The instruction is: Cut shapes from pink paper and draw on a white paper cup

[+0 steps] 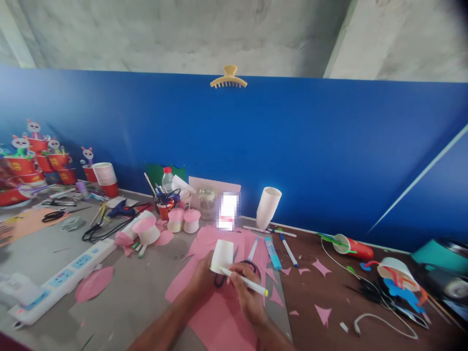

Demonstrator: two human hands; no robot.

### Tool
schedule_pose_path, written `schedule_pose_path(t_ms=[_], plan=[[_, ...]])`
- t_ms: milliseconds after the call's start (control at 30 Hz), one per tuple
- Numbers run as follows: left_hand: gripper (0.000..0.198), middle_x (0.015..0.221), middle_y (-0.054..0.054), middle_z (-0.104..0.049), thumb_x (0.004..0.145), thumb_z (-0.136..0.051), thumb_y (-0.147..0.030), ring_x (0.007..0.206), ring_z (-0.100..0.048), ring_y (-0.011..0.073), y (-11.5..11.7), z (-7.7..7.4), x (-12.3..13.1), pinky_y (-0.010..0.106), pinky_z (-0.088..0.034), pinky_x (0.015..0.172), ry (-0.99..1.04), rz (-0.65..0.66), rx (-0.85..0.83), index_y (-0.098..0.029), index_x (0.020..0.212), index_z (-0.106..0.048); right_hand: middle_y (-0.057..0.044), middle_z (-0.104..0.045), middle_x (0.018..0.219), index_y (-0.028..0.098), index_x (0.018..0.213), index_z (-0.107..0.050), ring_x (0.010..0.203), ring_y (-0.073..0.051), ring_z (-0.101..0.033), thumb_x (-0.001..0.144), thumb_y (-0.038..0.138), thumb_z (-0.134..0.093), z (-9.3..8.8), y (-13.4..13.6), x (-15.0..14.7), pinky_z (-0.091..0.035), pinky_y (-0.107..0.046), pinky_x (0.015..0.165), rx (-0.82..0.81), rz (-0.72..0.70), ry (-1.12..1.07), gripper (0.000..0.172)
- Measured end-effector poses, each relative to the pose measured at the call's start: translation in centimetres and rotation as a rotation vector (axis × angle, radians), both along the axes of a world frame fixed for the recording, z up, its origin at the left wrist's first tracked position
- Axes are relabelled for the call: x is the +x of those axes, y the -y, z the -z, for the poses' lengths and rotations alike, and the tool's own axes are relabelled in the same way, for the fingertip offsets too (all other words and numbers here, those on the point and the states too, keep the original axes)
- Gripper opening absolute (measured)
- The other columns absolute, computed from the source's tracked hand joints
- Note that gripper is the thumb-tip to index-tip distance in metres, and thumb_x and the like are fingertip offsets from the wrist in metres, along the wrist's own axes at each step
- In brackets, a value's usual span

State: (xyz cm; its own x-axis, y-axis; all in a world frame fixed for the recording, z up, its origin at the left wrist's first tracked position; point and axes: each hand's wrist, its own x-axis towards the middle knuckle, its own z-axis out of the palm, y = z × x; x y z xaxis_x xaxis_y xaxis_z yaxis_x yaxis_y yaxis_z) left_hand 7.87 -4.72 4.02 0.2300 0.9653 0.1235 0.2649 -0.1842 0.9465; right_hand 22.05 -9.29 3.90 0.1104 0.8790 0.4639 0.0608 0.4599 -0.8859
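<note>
My left hand (pixel 202 274) grips a white paper cup (pixel 222 255), tilted over the pink paper (pixel 212 319). Between the fingers of my right hand (pixel 245 292) is a white marker (pixel 252 284) with a yellow end, its other end at the cup's lower side. Black-handled scissors (pixel 219 280) lie partly hidden under the cup and my hands. Just beyond my right hand are a white-and-blue marker (pixel 253 248) and a light blue pen-like item (pixel 272 253).
A power strip (pixel 66 278), a glue gun (pixel 120 208) and pink-topped cups (pixel 146 231) are on the left. Behind stand a glass jar (pixel 207 202), a blurred bright screen (pixel 228 212) and a tall white cup stack (pixel 268 207). Pink scraps (pixel 323 314) and a white cable (pixel 383 319) lie right.
</note>
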Motion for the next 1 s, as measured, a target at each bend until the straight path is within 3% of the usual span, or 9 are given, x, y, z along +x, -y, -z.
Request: schedule_pose_path(t_ms=[233,500,1000], plan=[[0.004,0.056,0.002,-0.062,0.077,-0.051,-0.021,0.052,-0.054,0.0146,-0.9,1.1,-0.5,0.026,-0.037,0.051,-0.090,0.029,0.035,-0.018,0.076,-0.054,-0.001,-0.066,0.065,0.023,0.081,-0.070,0.059,-0.017,-0.061,0.094,0.049,-0.063,0.0,0.1,0.2,-0.049,-0.026,0.055,-0.004,-0.005,0.091,0.029],[0.007,0.059,0.005,-0.068,0.076,-0.053,-0.027,0.053,-0.059,0.0175,-1.2,1.3,-0.7,0.027,-0.039,0.052,-0.145,0.002,0.038,-0.019,0.077,-0.054,0.000,-0.064,0.065,0.023,0.082,-0.070,0.060,-0.017,-0.061,0.094,0.044,-0.062,0.5,-0.1,0.1,-0.051,-0.027,0.058,-0.037,-0.030,0.086,0.025],[0.009,0.064,0.005,-0.070,0.071,-0.057,-0.028,0.056,-0.062,0.0204,-1.5,1.6,-0.7,0.030,-0.042,0.054,-0.187,-0.032,0.098,-0.021,0.076,-0.055,-0.001,-0.063,0.063,0.021,0.079,-0.069,0.056,-0.017,-0.059,0.095,0.055,-0.059,0.8,-0.3,0.1,-0.049,-0.027,0.055,-0.017,-0.005,0.153,0.038]])
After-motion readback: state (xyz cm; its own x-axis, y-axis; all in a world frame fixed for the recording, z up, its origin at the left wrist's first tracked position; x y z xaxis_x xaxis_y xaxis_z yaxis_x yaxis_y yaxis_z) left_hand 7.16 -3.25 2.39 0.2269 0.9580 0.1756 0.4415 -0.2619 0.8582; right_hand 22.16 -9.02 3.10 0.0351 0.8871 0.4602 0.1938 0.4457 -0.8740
